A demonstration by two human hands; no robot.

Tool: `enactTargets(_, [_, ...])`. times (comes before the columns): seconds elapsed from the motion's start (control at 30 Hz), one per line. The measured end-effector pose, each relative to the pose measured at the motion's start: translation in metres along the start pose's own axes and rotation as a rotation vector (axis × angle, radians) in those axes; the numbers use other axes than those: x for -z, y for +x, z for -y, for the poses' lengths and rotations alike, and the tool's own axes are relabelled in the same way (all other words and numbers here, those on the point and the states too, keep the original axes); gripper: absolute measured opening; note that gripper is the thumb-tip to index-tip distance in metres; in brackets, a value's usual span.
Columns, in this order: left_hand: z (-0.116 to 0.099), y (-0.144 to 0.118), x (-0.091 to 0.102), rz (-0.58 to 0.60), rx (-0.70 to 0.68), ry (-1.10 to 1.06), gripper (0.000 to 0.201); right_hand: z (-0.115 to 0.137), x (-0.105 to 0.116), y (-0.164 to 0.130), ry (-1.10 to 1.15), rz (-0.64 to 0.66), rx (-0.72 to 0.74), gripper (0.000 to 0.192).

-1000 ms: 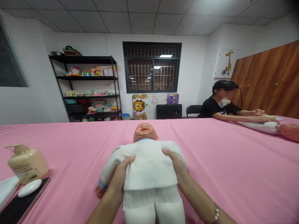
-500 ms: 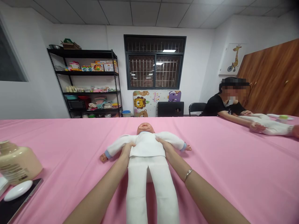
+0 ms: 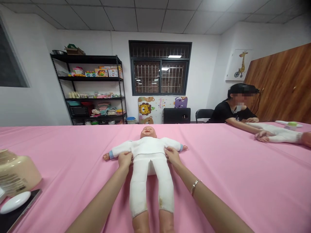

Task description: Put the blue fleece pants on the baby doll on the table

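Note:
A baby doll [image 3: 148,132] lies on its back on the pink tablecloth, head away from me and arms spread out. It wears a white long-sleeved top [image 3: 148,145] with blue cuffs and white trousers [image 3: 139,181] that end above bare lower legs. My left hand [image 3: 125,160] is closed at the left side of the top's hem, fingers curled against the cloth. At the opposite side my right hand [image 3: 173,156] pinches the hem near the waist; some of its fingertips are hidden.
On the left stand a cream pump bottle [image 3: 19,173], a dark flat device [image 3: 23,207] and a white oval object [image 3: 16,202]. At the far right a person [image 3: 233,108] handles another doll [image 3: 284,132]. A black shelf [image 3: 89,79] stands behind the table.
Both hands have shifted from the doll's chest sides down to the hem. The doll appears farther away, its bare lower legs now showing. The view has tilted slightly upward.

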State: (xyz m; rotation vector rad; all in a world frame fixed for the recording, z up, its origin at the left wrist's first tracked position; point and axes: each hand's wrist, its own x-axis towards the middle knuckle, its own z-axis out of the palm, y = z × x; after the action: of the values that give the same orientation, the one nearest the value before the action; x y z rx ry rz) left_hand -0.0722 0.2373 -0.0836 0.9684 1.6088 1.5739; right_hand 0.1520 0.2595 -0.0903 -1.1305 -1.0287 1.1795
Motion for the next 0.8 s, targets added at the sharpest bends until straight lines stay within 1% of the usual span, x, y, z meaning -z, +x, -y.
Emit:
enactTargets(0.03, [-0.001, -0.008, 0.001, 0.013, -0.017, 0.005, 0.011, 0.002, 0.003, -0.008, -0.014, 0.041, 0.023, 0.024])
enactTargets(0.1, [-0.004, -0.025, 0.002, 0.080, -0.053, 0.007, 0.012, 0.008, 0.008, -0.022, -0.020, 0.120, 0.049, 0.034])
enactTargets(0.2, [-0.006, -0.043, 0.002, 0.194, -0.089, -0.007, 0.026, 0.013, 0.016, -0.034, 0.018, 0.226, 0.044, 0.045])
enactTargets(0.27, [-0.005, -0.047, 0.003, 0.217, -0.118, 0.015, 0.032, 0.012, 0.019, -0.035, -0.001, 0.275, 0.055, 0.044])
enactTargets(0.3, [-0.005, -0.047, 0.004, 0.219, -0.143, 0.045, 0.033, 0.010, 0.020, -0.034, -0.036, 0.276, 0.066, 0.040])
enactTargets(0.37, [-0.004, -0.045, 0.007, 0.235, -0.203, 0.136, 0.032, 0.005, 0.019, -0.030, -0.134, 0.230, 0.115, 0.029])
enactTargets(0.5, [-0.007, -0.039, 0.011, 0.262, -0.303, 0.299, 0.022, -0.003, 0.017, -0.022, -0.307, 0.104, 0.309, 0.020])
enactTargets(0.57, [-0.010, -0.038, 0.012, 0.259, -0.323, 0.354, 0.019, -0.001, 0.018, -0.022, -0.315, 0.037, 0.380, 0.018])
enactTargets(0.67, [-0.012, -0.039, 0.014, 0.212, -0.321, 0.439, 0.014, 0.006, 0.023, -0.024, -0.276, -0.048, 0.433, 0.015])
enactTargets(0.73, [-0.014, -0.041, 0.015, 0.202, -0.310, 0.475, 0.012, 0.009, 0.025, -0.027, -0.292, -0.028, 0.442, 0.013])
enactTargets(0.8, [-0.015, -0.044, 0.015, 0.224, -0.290, 0.479, 0.012, 0.009, 0.026, -0.029, -0.354, 0.061, 0.443, 0.009])
